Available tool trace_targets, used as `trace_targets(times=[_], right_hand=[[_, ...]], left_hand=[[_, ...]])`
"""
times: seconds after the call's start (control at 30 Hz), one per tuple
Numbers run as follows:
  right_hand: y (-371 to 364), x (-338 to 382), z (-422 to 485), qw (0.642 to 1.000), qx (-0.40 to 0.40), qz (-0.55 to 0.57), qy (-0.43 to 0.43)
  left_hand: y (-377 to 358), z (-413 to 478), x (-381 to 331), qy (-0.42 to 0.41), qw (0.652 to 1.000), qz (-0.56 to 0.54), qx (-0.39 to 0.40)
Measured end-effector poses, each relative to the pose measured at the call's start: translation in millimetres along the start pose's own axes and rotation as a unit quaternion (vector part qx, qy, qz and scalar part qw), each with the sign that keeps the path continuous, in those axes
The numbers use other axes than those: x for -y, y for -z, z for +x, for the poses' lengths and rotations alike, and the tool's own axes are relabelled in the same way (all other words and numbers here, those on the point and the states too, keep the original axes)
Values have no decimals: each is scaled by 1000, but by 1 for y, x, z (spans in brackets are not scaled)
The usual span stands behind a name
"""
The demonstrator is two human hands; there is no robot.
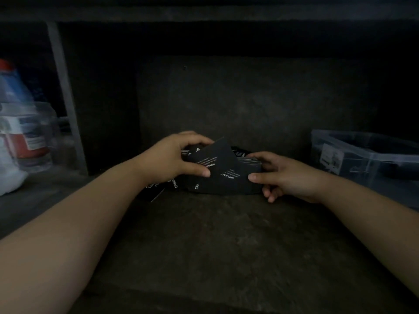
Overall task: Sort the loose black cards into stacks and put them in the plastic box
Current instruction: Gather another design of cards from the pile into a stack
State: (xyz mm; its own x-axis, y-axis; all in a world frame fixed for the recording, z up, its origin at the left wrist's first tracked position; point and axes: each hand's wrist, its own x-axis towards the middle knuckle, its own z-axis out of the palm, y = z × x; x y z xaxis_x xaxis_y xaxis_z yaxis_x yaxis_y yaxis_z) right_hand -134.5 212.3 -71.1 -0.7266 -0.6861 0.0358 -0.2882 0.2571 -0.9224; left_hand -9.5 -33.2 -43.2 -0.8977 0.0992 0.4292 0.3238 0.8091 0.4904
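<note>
Head view: loose black printed cards (226,177) lie fanned on the dark shelf (204,234) between both hands, left hand (172,155) pinching the upper ones, right hand (285,175) gripping the heap's right edge, nearer the clear plastic box (353,151) further right.

Looks like a dim storage cupboard or shelf unit in somebody's home. There's a worn dark shelf (204,234) with another board (204,12) close above it and a grey upright (65,98) at its left end. Household bottles and jars (27,132) sit past that, and a clear plastic box (362,159) is at the shelf's right end.
</note>
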Motion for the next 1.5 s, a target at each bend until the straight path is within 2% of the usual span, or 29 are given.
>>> trace_targets(times=[0.13,0.23,0.4,0.5,0.6,0.7,0.87,1.0,1.13,1.23,1.3,1.4,1.5], right_hand=[[-1,1,-2,1000,0,4,1],[-1,2,-3,1000,4,9,0],[1,7,-6,998,19,56,-25],[1,6,-5,999,23,27,-23],[-1,4,-4,1000,18,-16,-8],[-3,5,-4,999,10,-36,-6],[-12,9,-9,989,-12,-145,17],[-13,13,-11,990,-7,-140,23],[-16,12,-10,994,-5,-103,34],[-14,7,-1,988,-139,-33,54],[-11,-2,8,958,-231,-149,80],[-16,-13,17,909,-186,-355,111],[-25,-11,19,894,-134,-412,115]], left_hand=[[6,-4,5,22,996,-87,16],[5,-3,7,18,995,-97,7],[-3,2,8,-22,999,-7,-24],[-6,3,5,-48,998,19,-39],[-10,4,4,-45,996,77,-20],[-21,4,8,-13,995,91,45],[-30,5,10,-11,998,40,55],[-17,5,20,80,992,-89,48],[-11,2,24,116,984,-101,85],[-5,2,26,109,981,-152,52],[2,0,28,115,977,-179,1],[9,-1,35,133,955,-243,-107],[13,2,51,174,914,-316,-187]])
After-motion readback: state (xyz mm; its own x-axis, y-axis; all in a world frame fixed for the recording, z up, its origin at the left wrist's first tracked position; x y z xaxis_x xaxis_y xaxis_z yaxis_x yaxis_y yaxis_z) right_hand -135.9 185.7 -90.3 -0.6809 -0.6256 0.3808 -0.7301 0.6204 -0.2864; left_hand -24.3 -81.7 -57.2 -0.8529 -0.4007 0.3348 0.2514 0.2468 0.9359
